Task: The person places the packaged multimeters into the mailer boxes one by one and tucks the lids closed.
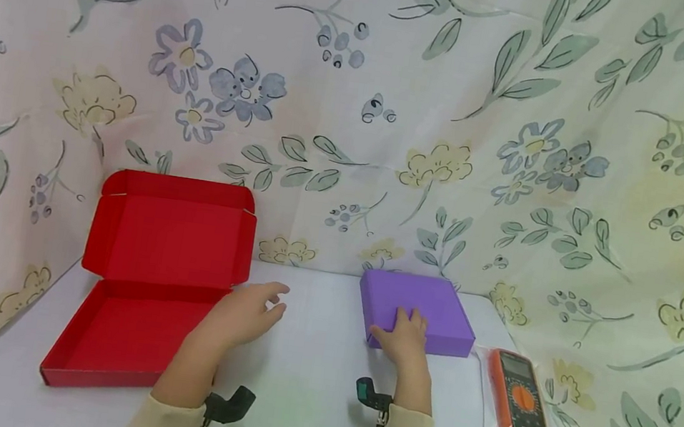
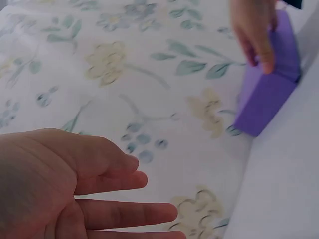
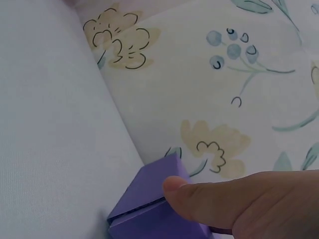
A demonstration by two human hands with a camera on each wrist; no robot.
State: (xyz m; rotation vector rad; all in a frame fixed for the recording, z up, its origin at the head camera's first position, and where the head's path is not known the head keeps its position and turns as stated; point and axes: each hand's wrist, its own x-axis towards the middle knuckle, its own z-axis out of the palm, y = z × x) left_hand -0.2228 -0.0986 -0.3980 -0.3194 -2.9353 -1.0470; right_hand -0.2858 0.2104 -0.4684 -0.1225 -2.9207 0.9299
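Observation:
A flat purple box [image 1: 417, 306], its lid down, lies at the back right of the table. My right hand [image 1: 405, 339] rests on its near left part, fingers spread over the top. In the right wrist view, the thumb [image 3: 199, 199] lies across the box's edge by the lid seam. My left hand [image 1: 247, 313] holds nothing; its fingers are extended and relaxed, palm showing in the left wrist view. It hovers beside the right edge of a red box [image 1: 176, 242], whose lid stands raised against the back cloth. The red box's visible inside holds nothing.
An orange and black multimeter [image 1: 521, 403] in a clear plastic bag lies at the right edge of the white table [image 1: 298, 395]. Floral cloth [image 1: 357, 100] hangs behind the table and along both sides. Each wrist carries a small black camera mount.

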